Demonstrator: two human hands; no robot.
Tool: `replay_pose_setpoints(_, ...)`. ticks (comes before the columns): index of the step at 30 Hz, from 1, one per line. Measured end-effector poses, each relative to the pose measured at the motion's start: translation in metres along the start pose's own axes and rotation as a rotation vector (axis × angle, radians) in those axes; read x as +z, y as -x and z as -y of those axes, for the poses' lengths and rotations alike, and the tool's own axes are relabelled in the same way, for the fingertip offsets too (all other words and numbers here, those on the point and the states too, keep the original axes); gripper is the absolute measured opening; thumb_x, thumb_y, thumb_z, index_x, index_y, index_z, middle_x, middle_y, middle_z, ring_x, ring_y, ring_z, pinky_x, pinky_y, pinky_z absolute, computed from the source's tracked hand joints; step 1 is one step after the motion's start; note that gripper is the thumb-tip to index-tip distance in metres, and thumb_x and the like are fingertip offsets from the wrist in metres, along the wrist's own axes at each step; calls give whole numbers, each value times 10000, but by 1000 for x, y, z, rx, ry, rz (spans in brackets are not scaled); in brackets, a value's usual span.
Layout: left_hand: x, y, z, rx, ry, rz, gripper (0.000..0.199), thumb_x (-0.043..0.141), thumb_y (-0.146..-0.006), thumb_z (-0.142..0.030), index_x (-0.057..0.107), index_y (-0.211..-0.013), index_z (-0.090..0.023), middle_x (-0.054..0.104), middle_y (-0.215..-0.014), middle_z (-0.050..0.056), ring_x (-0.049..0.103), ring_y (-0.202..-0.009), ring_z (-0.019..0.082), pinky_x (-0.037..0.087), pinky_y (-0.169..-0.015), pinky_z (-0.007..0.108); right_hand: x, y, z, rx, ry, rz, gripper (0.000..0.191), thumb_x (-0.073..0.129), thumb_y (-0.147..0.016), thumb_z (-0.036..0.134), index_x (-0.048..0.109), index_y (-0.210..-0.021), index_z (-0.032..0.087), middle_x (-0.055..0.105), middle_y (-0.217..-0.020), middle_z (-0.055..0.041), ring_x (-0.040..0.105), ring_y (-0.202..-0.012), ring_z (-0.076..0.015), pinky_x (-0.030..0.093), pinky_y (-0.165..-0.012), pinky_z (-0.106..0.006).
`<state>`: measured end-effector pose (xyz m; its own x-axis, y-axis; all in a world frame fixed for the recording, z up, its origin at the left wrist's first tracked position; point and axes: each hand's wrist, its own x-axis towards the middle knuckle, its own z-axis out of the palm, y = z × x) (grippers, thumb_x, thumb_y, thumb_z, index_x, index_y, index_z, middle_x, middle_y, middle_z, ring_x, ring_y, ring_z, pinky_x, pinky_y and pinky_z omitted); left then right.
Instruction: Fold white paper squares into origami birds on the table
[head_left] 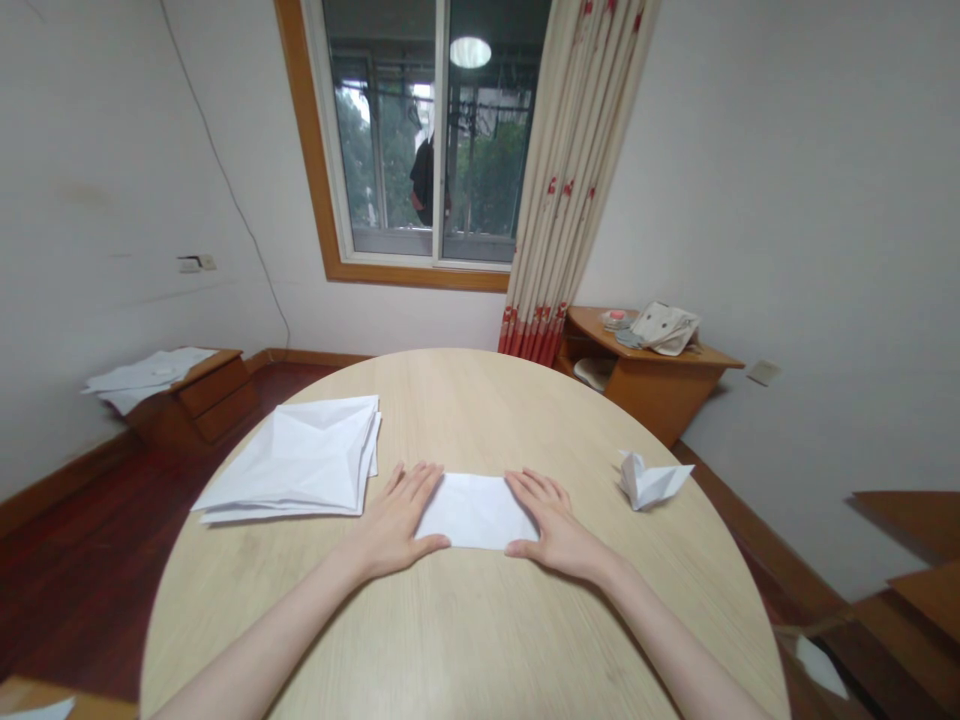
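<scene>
A white folded sheet of paper (478, 512) lies flat on the round wooden table (465, 630), its long side running left to right. My left hand (403, 520) rests on its left end, fingers stretched out and thumb along the near edge. On the right end lies my right hand (551, 525), also flat with the fingers extended and the thumb at the near corner. Neither hand is closed around the paper. The sheet's outer ends are partly covered by the hands.
Left on the table is a stack of creased white paper (315, 455). A folded paper figure with pointed tips (651, 482) stands near the right edge. Beyond the table are a corner cabinet (667, 385) with a cloth bag (666, 328), a low drawer cabinet (214, 390) and a curtain (566, 180).
</scene>
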<state>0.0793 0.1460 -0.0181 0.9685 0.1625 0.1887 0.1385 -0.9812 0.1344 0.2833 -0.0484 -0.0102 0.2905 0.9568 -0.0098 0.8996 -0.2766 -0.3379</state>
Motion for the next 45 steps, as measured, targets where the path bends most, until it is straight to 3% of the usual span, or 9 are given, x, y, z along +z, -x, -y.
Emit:
replay_pose_setpoints(11,-3,-1,-3,-4,-33,-57,816,484,-848,-631,227,-1468,-167,370,-1477,140,298,-1377,304,75,-1148,522,-5,2,3,15,33,6,960,610,-715,650,224,-1489,233,243,-1543,-98,98,-1427,-312,52,-1136,-498)
replay_pose_setpoints(25,-5,-3,-5,-31,-152,-148,835,480,-839,-666,262,-1457,-148,394,-1452,166,286,-1371,336,-83,-1107,600,-6,1,4,21,112,-51,909,548,-795,605,120,-1507,235,192,-1561,-93,78,-1436,-289,47,-1143,-490)
replay_pose_setpoints(34,-6,-7,-11,-29,-250,-260,775,504,-858,-615,292,-1447,-157,435,-1419,161,316,-1350,332,-53,-1109,609,1,1,0,-62,226,-246,834,528,-859,440,41,-1508,247,270,-1531,-114,177,-1407,-320,83,-1119,-544)
replay_pose_setpoints(45,-17,-1,-19,14,-261,-397,740,544,-861,-556,321,-1434,-144,521,-1315,144,394,-1281,327,6,-1122,611,-6,7,5,-248,299,-516,652,475,-912,412,218,-1476,210,509,-1324,-134,366,-1287,-306,194,-1067,-542)
